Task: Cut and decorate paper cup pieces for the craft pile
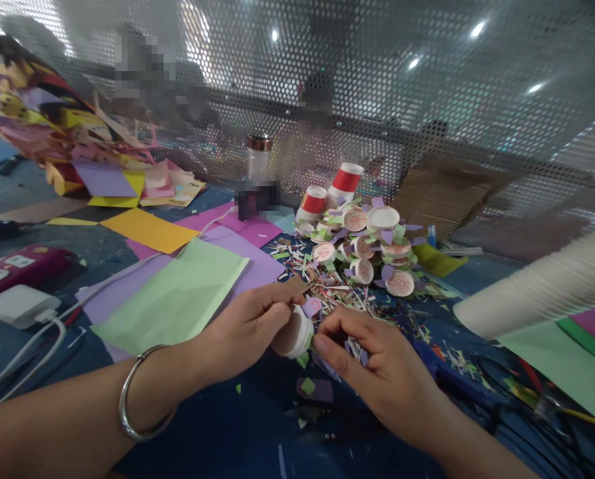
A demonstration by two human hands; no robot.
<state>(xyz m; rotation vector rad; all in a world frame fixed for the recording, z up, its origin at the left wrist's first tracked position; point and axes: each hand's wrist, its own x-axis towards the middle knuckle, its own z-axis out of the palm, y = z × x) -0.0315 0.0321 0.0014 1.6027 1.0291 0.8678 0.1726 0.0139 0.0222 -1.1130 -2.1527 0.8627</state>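
Note:
My left hand [250,329], with a silver bangle on the wrist, is closed round a small white paper cup [292,334] lying on its side, open end toward me. My right hand [371,362] pinches at the cup's rim, where a small purple paper piece [311,307] sticks up; more purple scraps sit under its fingers. Both hands hover over a dark blue table [217,426] littered with paper cuttings.
A heap of decorated cups with purple and green paper bits [371,249] lies just beyond the hands, and red-banded cups [344,183] behind it. Green [177,296], purple and yellow paper sheets spread to the left. A white charger [15,305] with cable sits far left; a long stack of white cups [541,286] lies right.

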